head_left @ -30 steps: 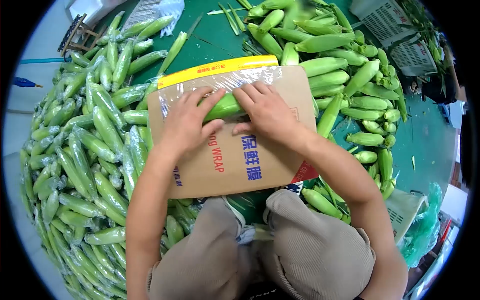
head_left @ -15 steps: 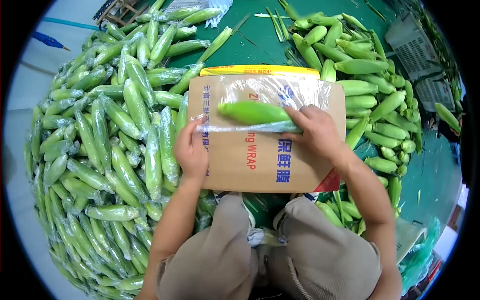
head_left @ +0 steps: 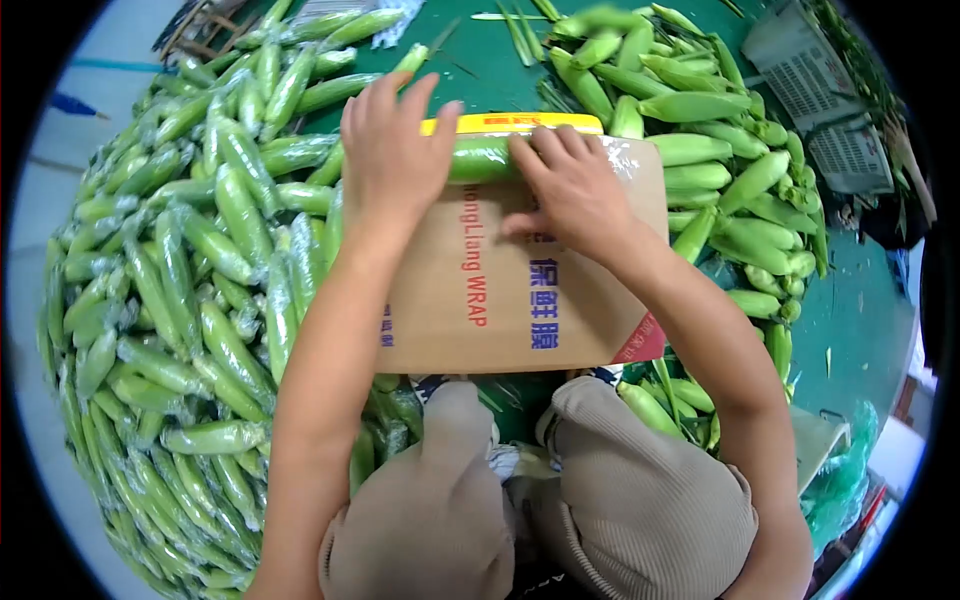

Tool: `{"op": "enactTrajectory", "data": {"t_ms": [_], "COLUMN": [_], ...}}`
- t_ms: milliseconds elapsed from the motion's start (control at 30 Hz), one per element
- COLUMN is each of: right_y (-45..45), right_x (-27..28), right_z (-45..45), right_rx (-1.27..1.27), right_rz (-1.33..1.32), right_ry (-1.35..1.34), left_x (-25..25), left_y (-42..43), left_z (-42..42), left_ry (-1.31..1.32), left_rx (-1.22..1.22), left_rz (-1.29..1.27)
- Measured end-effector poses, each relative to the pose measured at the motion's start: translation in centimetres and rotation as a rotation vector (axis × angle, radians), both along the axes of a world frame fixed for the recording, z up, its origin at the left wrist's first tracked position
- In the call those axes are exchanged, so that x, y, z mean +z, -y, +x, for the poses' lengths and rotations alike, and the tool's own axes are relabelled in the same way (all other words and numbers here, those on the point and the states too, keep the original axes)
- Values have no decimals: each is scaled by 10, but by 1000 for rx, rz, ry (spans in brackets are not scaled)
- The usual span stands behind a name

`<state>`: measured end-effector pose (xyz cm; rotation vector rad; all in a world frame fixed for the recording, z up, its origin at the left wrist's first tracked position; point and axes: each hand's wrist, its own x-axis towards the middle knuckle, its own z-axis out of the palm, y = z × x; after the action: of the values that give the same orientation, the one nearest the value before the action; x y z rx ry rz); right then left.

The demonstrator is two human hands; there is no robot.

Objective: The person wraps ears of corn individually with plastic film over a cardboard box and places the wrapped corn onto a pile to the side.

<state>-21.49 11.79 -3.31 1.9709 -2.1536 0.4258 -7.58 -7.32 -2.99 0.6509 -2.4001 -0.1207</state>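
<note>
A cardboard box [head_left: 500,290] with printed lettering lies above my knees, a yellow strip [head_left: 520,122] along its far edge. Across the box's far end lies a green corn cob [head_left: 480,160] with clear film around it. My right hand [head_left: 580,195] presses on the cob's right part, fingers over it. My left hand [head_left: 395,145] is at the cob's left end, its fingers spread and raised over the box's far left corner. The cob's two ends are hidden behind my hands.
Film-wrapped corn [head_left: 180,290] is heaped on the left. Unwrapped corn [head_left: 740,190] lies in a pile on the right. Pale crates [head_left: 810,80] stand at the far right, with a person's hand [head_left: 905,160] nearby. A green plastic bag [head_left: 840,490] hangs lower right.
The cob, seen against the box's middle half a second ago, is now at the far edge under my right hand. Both hands have moved away from my body, and my left fingers have spread.
</note>
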Motion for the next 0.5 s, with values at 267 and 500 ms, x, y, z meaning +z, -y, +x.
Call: {"op": "enactTrajectory", "data": {"t_ms": [267, 500], "right_y": [11, 24], "right_x": [3, -14], "right_z": [-17, -17], "right_rx": [220, 366], "right_rz": [317, 215], "right_ry": [737, 400], "left_x": [-8, 34], "left_y": [-55, -86], "left_z": [39, 41], "left_ry": [247, 737], "left_rx": [-309, -464], "left_rz": [-239, 472]}}
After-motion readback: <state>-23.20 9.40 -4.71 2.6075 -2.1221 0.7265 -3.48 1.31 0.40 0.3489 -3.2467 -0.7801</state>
